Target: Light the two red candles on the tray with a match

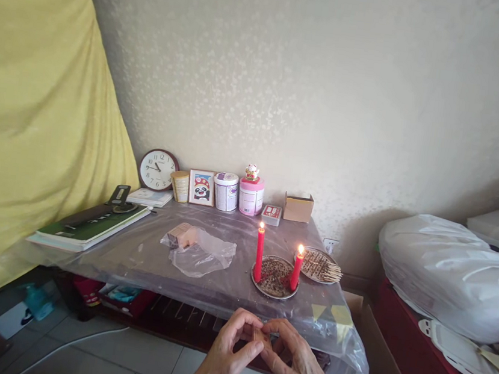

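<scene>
In front of the table's near edge, my left hand (234, 349) and my right hand (292, 356) come together around a small brown object (262, 338), mostly covered by my fingers. Both thumbs and fingertips pinch it; its exact kind cannot be made out. Just beyond, two lit red candles, a taller left one (259, 254) and a shorter, slightly tilted right one (296, 270), stand on a round metal plate (273, 295) with a dark, speckled surface. Behind it to the right, a second plate (313, 257) carries a bundle of thin pale sticks (332, 273).
The plastic-covered table (131, 263) holds small brown boxes (182, 235) on a clear plastic bag (204, 260), and green-covered books (90, 222). A clock (159, 170), tins (225, 193) and an open cardboard box (298, 208) line the wall. A large carton (386, 355) stands right.
</scene>
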`<state>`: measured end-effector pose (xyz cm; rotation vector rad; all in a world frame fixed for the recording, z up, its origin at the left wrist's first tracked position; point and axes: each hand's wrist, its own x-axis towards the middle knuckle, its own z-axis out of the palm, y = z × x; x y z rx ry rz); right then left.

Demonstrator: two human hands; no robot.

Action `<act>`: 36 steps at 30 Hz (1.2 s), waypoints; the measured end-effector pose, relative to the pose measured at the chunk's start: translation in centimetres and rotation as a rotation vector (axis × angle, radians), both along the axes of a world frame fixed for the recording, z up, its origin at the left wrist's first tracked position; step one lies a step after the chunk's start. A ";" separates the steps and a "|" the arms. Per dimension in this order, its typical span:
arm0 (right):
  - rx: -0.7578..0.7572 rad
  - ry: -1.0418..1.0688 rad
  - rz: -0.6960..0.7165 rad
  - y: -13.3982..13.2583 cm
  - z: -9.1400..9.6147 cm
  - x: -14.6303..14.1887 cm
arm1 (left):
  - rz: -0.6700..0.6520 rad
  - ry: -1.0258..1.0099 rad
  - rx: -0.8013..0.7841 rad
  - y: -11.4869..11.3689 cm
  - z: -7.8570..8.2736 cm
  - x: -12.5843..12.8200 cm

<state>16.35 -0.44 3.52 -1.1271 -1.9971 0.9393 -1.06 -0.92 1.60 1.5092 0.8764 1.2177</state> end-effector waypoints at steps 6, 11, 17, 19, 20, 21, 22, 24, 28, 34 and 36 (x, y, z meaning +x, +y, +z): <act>-0.004 0.004 0.002 0.1 -0.2 0.0 | 0.002 0.013 0.005 -0.1 0.1 0.0; -0.005 0.000 -0.001 0.0 0.0 0.0 | 0.015 0.017 -0.009 -0.1 0.2 0.1; -0.004 -0.016 -0.006 0.0 0.1 0.0 | 0.010 0.013 0.007 -0.1 -0.1 0.1; -0.005 -0.017 -0.002 -0.1 0.2 0.0 | 0.012 0.017 0.010 -0.1 0.0 0.1; -0.002 -0.018 -0.001 -0.1 0.2 0.0 | 0.012 0.019 0.013 -0.1 0.0 0.1; 0.001 -0.021 0.001 -0.1 0.4 0.0 | 0.010 0.021 0.014 -0.1 0.1 0.1; 0.004 -0.027 0.002 -0.1 0.5 0.1 | 0.006 0.022 0.014 -0.1 0.1 0.1; -0.001 -0.040 0.005 -0.2 0.9 0.2 | -0.005 0.021 0.014 -0.2 0.2 0.1; 0.030 -0.076 0.041 -0.4 1.9 0.4 | -0.040 0.009 0.018 -0.4 0.2 -0.1; 0.064 -0.085 0.050 -0.7 2.1 0.5 | -0.089 -0.008 -0.002 -0.6 0.4 -0.3; 0.048 -0.054 0.033 -0.9 1.5 0.6 | -0.109 -0.022 -0.024 -0.6 0.4 -0.1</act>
